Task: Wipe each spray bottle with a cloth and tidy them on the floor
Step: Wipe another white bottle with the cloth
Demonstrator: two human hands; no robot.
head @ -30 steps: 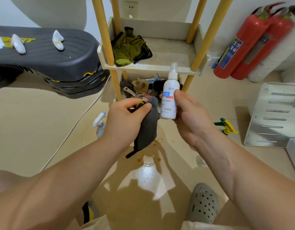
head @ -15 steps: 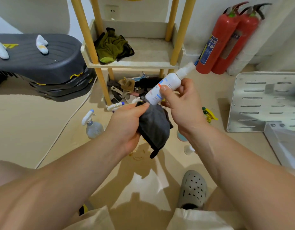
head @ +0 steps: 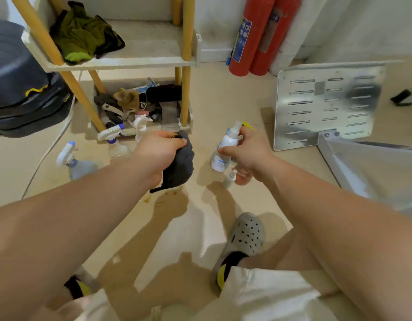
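Nearest, at six o'clock, a grey perforated clog (head: 245, 237) is resting flat on the beige floor (head: 195, 228).

Further out, the left hand (head: 158, 154) is gripping a dark grey cloth (head: 182, 163). Its fingers are clamped round the bunched top and the tail is hanging free. At the cloth's three o'clock, apart from it, the right hand (head: 251, 156) is holding the white spray bottle (head: 224, 149), thumb and fingers closed round its upper body. The bottle is leaning, nozzle toward one o'clock, base low over the floor; contact cannot be confirmed.

Risk: a small white bottle (head: 230, 178) is standing just beside that base, at its five o'clock. Setting the tilted bottle down crooked is likely to topple it or knock over this neighbour.

At nine o'clock, two trigger spray bottles (head: 77, 163) are sitting on the floor beside a white cable (head: 47, 149), a possible snag when reaching.

Beyond, at twelve o'clock, a wooden-posted shelf unit (head: 131, 62) is carrying a green rag (head: 84, 38). Red fire extinguishers (head: 249, 35) are standing at one o'clock, and a slotted metal panel (head: 325, 105) is lying at two.
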